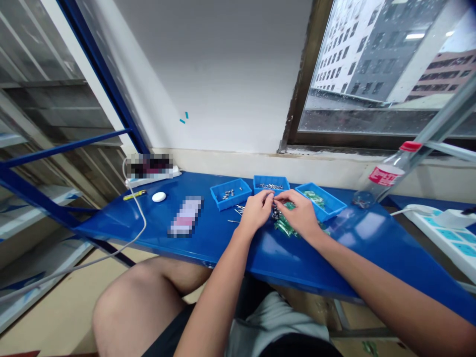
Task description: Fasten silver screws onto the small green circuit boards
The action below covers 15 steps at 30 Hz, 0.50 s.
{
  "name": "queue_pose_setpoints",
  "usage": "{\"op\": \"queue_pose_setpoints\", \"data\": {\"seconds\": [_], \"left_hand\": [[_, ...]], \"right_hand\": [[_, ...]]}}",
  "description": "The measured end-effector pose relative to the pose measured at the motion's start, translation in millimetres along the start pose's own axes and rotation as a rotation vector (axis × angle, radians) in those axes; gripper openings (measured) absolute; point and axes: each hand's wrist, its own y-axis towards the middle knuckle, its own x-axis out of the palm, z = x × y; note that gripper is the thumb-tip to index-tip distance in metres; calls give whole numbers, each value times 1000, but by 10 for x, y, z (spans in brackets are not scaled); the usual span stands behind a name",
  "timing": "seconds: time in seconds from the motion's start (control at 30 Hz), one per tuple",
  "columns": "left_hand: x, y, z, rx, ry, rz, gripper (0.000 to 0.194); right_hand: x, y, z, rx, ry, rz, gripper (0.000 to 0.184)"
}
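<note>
My left hand (pixel 257 209) and my right hand (pixel 295 210) meet over the blue table, fingertips pinched close together. Whatever lies between them is too small and too covered to name. Green pieces (pixel 285 226) lie in a heap under my right hand, with small dark metal parts partly hidden beside them. Thin metal pins (pixel 239 210) are scattered left of my left hand. Just behind the hands stand three blue bins: the left bin (pixel 227 202) holds a few metal parts, the middle bin (pixel 270 178) holds many metal pieces, and the right bin (pixel 332 212) holds green pieces.
On the table (pixel 219 248) lie a blurred phone (pixel 186 216), a white round object (pixel 158 197) and a yellow-handled tool (pixel 134 195). A white cable (pixel 143 218) crosses the left side. At right stand a plastic bottle (pixel 386 173) and a power strip (pixel 442 230).
</note>
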Motion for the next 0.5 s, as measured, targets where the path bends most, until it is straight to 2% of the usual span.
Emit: {"op": "queue_pose_setpoints", "data": {"seconds": [0.1, 0.17, 0.23, 0.33, 0.4, 0.5], "left_hand": [[17, 19, -27, -9, -125, -4, 21], [19, 31, -35, -23, -240, 18, 19], [18, 36, -38, -34, -325, 27, 28], [14, 30, -40, -30, -338, 9, 54], [15, 21, -45, -16, -303, -16, 67], [26, 11, -67, -9, -245, -64, 70]], "right_hand": [[18, -12, 20, -37, -8, -37, 10], [37, -22, 36, -11, 4, -71, 10], [50, -29, 46, 87, 50, -80, 15], [51, -27, 66, 212, 130, -49, 28], [43, -18, 93, 219, 141, -41, 31], [26, -3, 130, 216, 139, -63, 32]]}}
